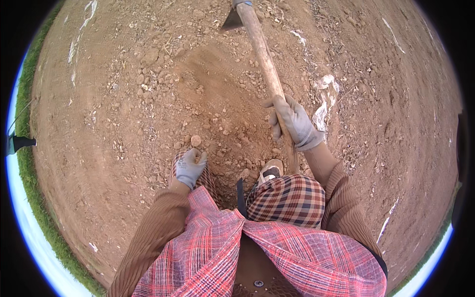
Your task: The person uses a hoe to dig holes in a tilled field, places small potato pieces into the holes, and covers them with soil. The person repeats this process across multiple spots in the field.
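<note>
My right hand (297, 120), in a pale grey work glove, is wrapped around the wooden handle of a hoe (265, 61). The handle slants up and slightly left from beside my right shoe (271, 169). At the top edge, its dark metal blade (233, 20) shows in part, above the soil. My left hand (191, 167), gloved too, rests by my checked left trouser leg with its fingers curled; whether something small is inside cannot be seen. Just beyond it lies a round clod of earth (196, 140). Loosened, darker soil (222, 89) spreads out before me.
Crumpled white plastic film (327, 94) lies on the ground right of the handle. Strips of similar film and dry plant bits are scattered over the field. Grass (35, 178) borders it on the left, where part of a person (20, 144) shows at the rim.
</note>
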Action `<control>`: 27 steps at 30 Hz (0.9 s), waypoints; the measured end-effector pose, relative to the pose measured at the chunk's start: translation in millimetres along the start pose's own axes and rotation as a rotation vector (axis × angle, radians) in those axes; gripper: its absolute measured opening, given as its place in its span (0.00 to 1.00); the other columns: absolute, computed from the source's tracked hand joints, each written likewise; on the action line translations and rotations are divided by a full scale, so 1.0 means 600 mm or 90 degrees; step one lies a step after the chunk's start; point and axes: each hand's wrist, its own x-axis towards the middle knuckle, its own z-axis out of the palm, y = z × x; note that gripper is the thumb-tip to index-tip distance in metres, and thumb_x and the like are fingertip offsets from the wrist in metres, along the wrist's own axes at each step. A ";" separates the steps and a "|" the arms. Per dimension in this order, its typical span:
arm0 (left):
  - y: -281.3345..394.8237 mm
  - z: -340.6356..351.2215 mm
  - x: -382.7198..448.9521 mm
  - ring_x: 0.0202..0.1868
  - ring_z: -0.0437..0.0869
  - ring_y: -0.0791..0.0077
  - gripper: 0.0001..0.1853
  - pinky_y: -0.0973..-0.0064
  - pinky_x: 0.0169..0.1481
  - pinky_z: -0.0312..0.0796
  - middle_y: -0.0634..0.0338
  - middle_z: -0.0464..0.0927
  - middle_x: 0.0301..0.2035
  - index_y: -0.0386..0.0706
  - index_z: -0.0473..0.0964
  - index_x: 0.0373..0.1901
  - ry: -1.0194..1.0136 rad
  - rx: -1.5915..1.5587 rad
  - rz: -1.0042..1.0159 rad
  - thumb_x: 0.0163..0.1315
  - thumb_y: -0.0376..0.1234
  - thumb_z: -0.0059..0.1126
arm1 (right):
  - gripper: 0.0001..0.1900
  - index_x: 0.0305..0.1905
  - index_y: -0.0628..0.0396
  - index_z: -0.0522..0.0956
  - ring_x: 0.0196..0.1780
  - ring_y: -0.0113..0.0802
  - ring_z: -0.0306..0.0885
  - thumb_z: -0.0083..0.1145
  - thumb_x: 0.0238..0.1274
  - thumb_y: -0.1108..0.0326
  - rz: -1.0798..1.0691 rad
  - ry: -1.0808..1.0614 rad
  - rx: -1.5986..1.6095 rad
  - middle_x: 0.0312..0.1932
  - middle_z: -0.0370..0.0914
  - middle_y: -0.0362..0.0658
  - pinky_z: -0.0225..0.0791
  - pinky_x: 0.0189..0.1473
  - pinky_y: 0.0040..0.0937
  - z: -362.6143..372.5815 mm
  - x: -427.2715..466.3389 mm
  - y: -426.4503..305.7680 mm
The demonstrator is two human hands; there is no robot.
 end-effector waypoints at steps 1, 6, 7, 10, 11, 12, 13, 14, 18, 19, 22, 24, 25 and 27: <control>-0.009 0.001 -0.002 0.29 0.82 0.58 0.18 0.64 0.37 0.74 0.48 0.80 0.25 0.36 0.79 0.31 0.013 -0.005 0.015 0.67 0.44 0.66 | 0.33 0.47 0.62 0.75 0.16 0.26 0.72 0.52 0.73 0.34 0.015 -0.016 0.010 0.22 0.73 0.39 0.68 0.15 0.28 0.014 0.028 -0.012; -0.015 0.000 -0.003 0.29 0.81 0.62 0.18 0.65 0.37 0.73 0.50 0.80 0.25 0.37 0.79 0.31 0.044 -0.016 0.056 0.67 0.44 0.66 | 0.37 0.51 0.61 0.77 0.20 0.30 0.76 0.53 0.70 0.30 0.190 0.034 0.000 0.24 0.73 0.40 0.72 0.19 0.31 -0.006 0.125 0.178; -0.017 -0.001 -0.002 0.28 0.81 0.66 0.18 0.67 0.36 0.73 0.52 0.79 0.23 0.37 0.80 0.30 0.057 -0.021 0.073 0.67 0.44 0.66 | 0.39 0.52 0.62 0.78 0.22 0.32 0.78 0.53 0.69 0.28 0.159 0.105 -0.066 0.24 0.73 0.41 0.73 0.20 0.32 -0.007 0.115 0.216; -0.037 0.006 -0.003 0.28 0.81 0.63 0.19 0.67 0.36 0.73 0.51 0.79 0.23 0.37 0.79 0.29 0.068 -0.012 0.081 0.67 0.44 0.66 | 0.42 0.54 0.67 0.77 0.32 0.41 0.85 0.52 0.70 0.28 0.119 0.138 -0.250 0.34 0.83 0.51 0.80 0.37 0.36 -0.066 0.041 0.338; -0.028 0.003 -0.001 0.27 0.81 0.62 0.19 0.67 0.36 0.73 0.51 0.79 0.23 0.37 0.79 0.29 0.070 -0.016 0.092 0.67 0.44 0.66 | 0.43 0.56 0.69 0.77 0.37 0.43 0.87 0.52 0.70 0.29 0.074 0.147 -0.279 0.39 0.85 0.54 0.81 0.45 0.36 -0.094 0.006 0.390; -0.028 0.000 -0.004 0.28 0.81 0.60 0.19 0.65 0.37 0.73 0.50 0.80 0.24 0.37 0.79 0.29 0.058 -0.033 0.075 0.67 0.44 0.66 | 0.41 0.59 0.68 0.77 0.43 0.42 0.87 0.53 0.71 0.31 0.140 0.116 -0.329 0.42 0.86 0.54 0.79 0.50 0.34 -0.111 -0.033 0.407; -0.025 -0.001 -0.004 0.29 0.82 0.57 0.19 0.63 0.37 0.73 0.48 0.80 0.25 0.37 0.79 0.29 0.043 -0.050 0.067 0.67 0.45 0.66 | 0.40 0.61 0.68 0.77 0.48 0.40 0.87 0.54 0.72 0.33 0.205 0.088 -0.377 0.45 0.87 0.54 0.77 0.54 0.32 -0.134 -0.077 0.425; -0.026 0.000 -0.006 0.30 0.82 0.54 0.19 0.61 0.37 0.74 0.47 0.80 0.26 0.37 0.78 0.30 0.028 -0.067 0.054 0.68 0.45 0.65 | 0.39 0.60 0.68 0.77 0.47 0.39 0.86 0.55 0.72 0.34 0.237 0.078 -0.393 0.44 0.86 0.53 0.77 0.53 0.32 -0.141 -0.121 0.435; -0.035 -0.001 -0.004 0.30 0.83 0.56 0.21 0.62 0.36 0.73 0.47 0.81 0.26 0.36 0.79 0.30 0.022 -0.044 0.051 0.68 0.46 0.66 | 0.35 0.57 0.66 0.79 0.44 0.34 0.83 0.56 0.73 0.36 0.235 0.164 -0.300 0.41 0.85 0.48 0.76 0.48 0.32 -0.132 -0.250 0.392; -0.033 -0.004 -0.003 0.29 0.83 0.57 0.21 0.62 0.36 0.73 0.47 0.81 0.26 0.36 0.79 0.30 0.017 -0.032 0.054 0.68 0.47 0.66 | 0.34 0.56 0.66 0.79 0.43 0.33 0.82 0.56 0.73 0.37 0.214 0.192 -0.273 0.40 0.84 0.47 0.75 0.47 0.32 -0.126 -0.268 0.371; -0.015 -0.008 -0.001 0.29 0.83 0.59 0.22 0.63 0.35 0.73 0.48 0.81 0.26 0.36 0.79 0.30 0.000 -0.029 0.048 0.67 0.48 0.67 | 0.32 0.53 0.64 0.81 0.41 0.30 0.80 0.57 0.74 0.39 0.134 0.244 -0.216 0.37 0.83 0.43 0.74 0.43 0.32 -0.115 -0.255 0.280; -0.011 -0.014 -0.007 0.28 0.82 0.59 0.22 0.64 0.35 0.73 0.48 0.81 0.24 0.37 0.79 0.30 0.010 -0.025 0.036 0.67 0.49 0.68 | 0.31 0.49 0.62 0.80 0.34 0.26 0.79 0.56 0.74 0.37 0.088 0.231 -0.187 0.32 0.80 0.40 0.73 0.34 0.30 -0.098 -0.203 0.183; -0.014 -0.015 -0.012 0.28 0.82 0.59 0.23 0.63 0.35 0.73 0.48 0.81 0.24 0.37 0.79 0.30 0.021 -0.037 0.029 0.66 0.49 0.68 | 0.32 0.48 0.62 0.79 0.29 0.25 0.76 0.55 0.74 0.36 0.053 0.229 -0.173 0.29 0.78 0.40 0.71 0.29 0.29 -0.084 -0.166 0.134; -0.018 -0.007 -0.010 0.28 0.82 0.58 0.23 0.63 0.36 0.73 0.47 0.81 0.25 0.37 0.79 0.30 0.032 -0.062 0.026 0.66 0.50 0.68 | 0.33 0.45 0.61 0.77 0.20 0.24 0.70 0.51 0.74 0.33 -0.023 0.247 -0.140 0.24 0.75 0.40 0.66 0.21 0.26 -0.056 -0.091 0.041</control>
